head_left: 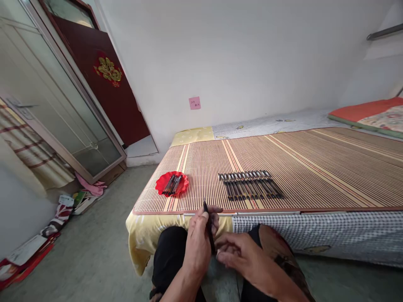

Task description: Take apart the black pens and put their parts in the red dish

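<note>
A dark pen [209,230] stands tilted in my left hand [199,239], its slim pointed tip upward; the fingers are closed around its barrel. My right hand [242,256] is at the pen's lower end, with thumb and fingers curled in against it. Past my hands, on the striped bamboo mat [201,167], a row of similar dark pens [250,184] lies side by side, slightly slanted. To the left a red scalloped plate [159,183] holds several more dark pen-like pieces [172,184].
The mat covers a bed with a yellow and checked sheet [267,222] hanging over its front edge, close to my knees. A folded orange quilt [362,111] lies at the far right. Papers and cloths [59,214] sit on the floor at left, below a glass door [72,105].
</note>
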Action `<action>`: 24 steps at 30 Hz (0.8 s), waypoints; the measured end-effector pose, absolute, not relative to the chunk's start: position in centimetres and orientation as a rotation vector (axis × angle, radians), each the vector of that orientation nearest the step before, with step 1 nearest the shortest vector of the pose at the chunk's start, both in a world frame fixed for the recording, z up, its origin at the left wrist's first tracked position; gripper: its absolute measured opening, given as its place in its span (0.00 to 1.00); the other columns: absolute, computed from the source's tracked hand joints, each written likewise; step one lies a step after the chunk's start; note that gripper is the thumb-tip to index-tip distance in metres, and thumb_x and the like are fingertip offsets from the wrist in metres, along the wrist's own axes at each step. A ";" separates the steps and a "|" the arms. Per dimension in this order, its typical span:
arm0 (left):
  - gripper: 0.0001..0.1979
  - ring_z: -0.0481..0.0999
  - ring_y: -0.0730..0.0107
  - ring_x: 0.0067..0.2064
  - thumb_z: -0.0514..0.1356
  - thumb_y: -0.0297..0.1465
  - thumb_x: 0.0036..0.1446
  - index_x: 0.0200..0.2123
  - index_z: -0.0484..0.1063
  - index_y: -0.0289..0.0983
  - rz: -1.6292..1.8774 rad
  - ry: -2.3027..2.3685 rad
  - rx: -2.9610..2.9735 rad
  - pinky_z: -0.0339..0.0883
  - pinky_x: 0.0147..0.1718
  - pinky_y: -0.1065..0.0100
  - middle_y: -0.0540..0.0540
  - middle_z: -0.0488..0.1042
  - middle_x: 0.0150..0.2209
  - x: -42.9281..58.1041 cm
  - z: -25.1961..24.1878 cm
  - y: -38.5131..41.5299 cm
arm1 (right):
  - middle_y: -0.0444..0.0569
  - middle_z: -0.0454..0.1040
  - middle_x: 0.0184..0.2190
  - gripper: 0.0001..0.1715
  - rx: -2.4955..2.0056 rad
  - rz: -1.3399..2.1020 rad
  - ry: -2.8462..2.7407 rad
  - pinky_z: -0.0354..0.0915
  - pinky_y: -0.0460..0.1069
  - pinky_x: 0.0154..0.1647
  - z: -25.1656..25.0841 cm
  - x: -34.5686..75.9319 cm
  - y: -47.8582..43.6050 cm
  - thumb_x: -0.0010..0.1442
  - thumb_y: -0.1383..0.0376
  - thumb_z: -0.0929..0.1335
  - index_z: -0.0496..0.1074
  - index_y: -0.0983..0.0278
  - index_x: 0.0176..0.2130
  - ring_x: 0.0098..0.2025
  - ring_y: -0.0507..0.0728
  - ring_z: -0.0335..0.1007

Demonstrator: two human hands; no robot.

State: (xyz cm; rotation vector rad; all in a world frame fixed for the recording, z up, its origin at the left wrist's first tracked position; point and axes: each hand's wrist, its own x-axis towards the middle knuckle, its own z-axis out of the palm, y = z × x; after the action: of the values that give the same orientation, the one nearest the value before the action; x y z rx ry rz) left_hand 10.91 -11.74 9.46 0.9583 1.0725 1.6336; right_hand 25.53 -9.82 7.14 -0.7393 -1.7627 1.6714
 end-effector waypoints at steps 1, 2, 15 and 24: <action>0.18 0.64 0.72 0.29 0.57 0.38 0.66 0.43 0.81 0.31 1.628 1.078 0.964 0.59 0.29 0.71 0.48 0.70 0.29 10.8 9.5 -11.7 | 0.44 0.74 0.28 0.13 -0.681 1.714 -1.738 0.64 0.47 0.33 6.7 24.8 -10.2 0.63 0.55 0.72 0.78 0.62 0.36 0.30 0.54 0.69; 0.18 0.64 0.73 0.30 0.57 0.39 0.66 0.44 0.81 0.32 1.617 1.076 0.969 0.59 0.29 0.72 0.48 0.70 0.29 10.8 9.6 -11.6 | 0.44 0.74 0.28 0.15 -0.642 1.737 -1.718 0.64 0.47 0.32 6.4 24.2 -10.4 0.63 0.53 0.71 0.76 0.63 0.35 0.29 0.53 0.69; 0.20 0.65 0.78 0.21 0.68 0.47 0.60 0.44 0.76 0.37 1.512 0.946 0.826 0.58 0.17 0.77 0.53 0.70 0.25 11.0 8.2 -12.2 | 0.44 0.73 0.27 0.18 -0.757 1.717 -1.768 0.67 0.48 0.34 6.7 25.1 -9.6 0.62 0.51 0.73 0.74 0.62 0.33 0.31 0.55 0.72; 0.20 0.55 0.80 0.24 0.71 0.47 0.57 0.40 0.80 0.34 1.390 0.954 0.879 0.47 0.23 0.76 0.55 0.62 0.23 12.0 7.8 -12.6 | 0.52 0.81 0.45 0.23 -0.885 1.297 -1.422 0.70 0.52 0.47 8.3 28.9 -6.1 0.67 0.47 0.69 0.81 0.59 0.51 0.45 0.60 0.76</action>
State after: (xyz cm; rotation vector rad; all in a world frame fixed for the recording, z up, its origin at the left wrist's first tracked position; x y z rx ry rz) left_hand 11.99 -12.64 7.80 0.8791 0.9538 1.3897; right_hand 28.90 -6.05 8.31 -0.8853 -1.4224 1.2968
